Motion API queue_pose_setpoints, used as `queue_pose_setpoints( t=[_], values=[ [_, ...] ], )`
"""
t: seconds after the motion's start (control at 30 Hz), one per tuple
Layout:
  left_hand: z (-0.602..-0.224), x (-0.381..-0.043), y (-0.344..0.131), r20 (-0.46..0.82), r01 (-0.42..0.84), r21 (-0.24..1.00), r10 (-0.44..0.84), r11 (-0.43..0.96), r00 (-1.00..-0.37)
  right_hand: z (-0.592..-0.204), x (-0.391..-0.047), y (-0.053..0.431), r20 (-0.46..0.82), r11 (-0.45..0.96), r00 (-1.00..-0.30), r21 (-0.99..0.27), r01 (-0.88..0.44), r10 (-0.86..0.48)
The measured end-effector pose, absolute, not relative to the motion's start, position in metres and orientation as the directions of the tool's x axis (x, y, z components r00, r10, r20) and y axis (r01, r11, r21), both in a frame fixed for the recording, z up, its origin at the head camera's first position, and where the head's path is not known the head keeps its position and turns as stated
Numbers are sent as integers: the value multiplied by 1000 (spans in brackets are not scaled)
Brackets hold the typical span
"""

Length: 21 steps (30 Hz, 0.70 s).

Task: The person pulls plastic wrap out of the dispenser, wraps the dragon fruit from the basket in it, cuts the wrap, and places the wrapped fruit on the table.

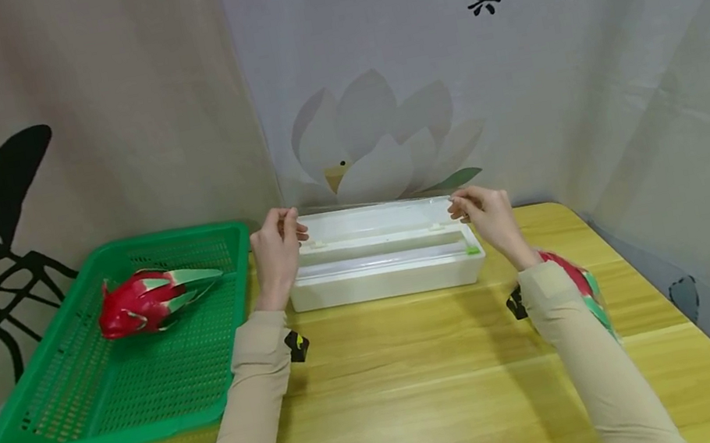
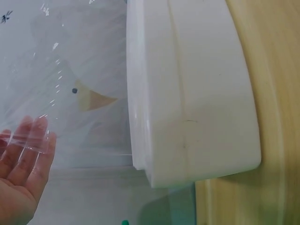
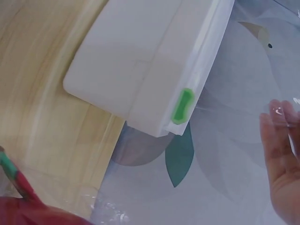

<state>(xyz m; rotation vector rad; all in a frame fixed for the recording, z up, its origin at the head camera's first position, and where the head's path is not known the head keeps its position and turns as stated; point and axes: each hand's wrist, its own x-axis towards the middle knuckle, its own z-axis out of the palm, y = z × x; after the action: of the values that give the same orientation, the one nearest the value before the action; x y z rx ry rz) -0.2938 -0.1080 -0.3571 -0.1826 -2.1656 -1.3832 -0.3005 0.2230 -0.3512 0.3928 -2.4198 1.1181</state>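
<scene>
A white cling film dispenser box (image 1: 390,279) stands lid-up at the back of the table, with a roll of film (image 1: 383,259) inside it. A clear sheet of cling film (image 2: 51,75) stretches up from the box between the two hands. At its left corner my left hand (image 1: 278,255) pinches the film, above the box's left end. My right hand (image 1: 486,218) pinches the other corner above the right end, near the green slider (image 3: 183,106). In the left wrist view, the film lies across the left fingers (image 2: 40,140).
A green plastic basket (image 1: 144,401) on the left holds a red dragon fruit (image 1: 144,302). Another dragon fruit (image 1: 571,274) lies on the table (image 1: 415,401), partly behind the right forearm, with crinkled clear film at it. A printed curtain (image 1: 153,130) hangs behind.
</scene>
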Motion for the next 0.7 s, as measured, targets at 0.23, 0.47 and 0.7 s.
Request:
queue_pose_setpoints(
  t=[0.23,0.47,0.7],
  values=[
    [-350,-294,-109,511,391,803,-184,449,-840,-345,-301,222,524,620,-849,-646,-445,-64],
    [-341,-294,-111,511,391,802,-180,452,-841,-338,-303,222,543,619,-837,-634,-463,-70],
    [-333,-294,-110,518,399,797,-173,454,-838,-332,-304,224,564,630,-823,-615,-474,-68]
  ],
)
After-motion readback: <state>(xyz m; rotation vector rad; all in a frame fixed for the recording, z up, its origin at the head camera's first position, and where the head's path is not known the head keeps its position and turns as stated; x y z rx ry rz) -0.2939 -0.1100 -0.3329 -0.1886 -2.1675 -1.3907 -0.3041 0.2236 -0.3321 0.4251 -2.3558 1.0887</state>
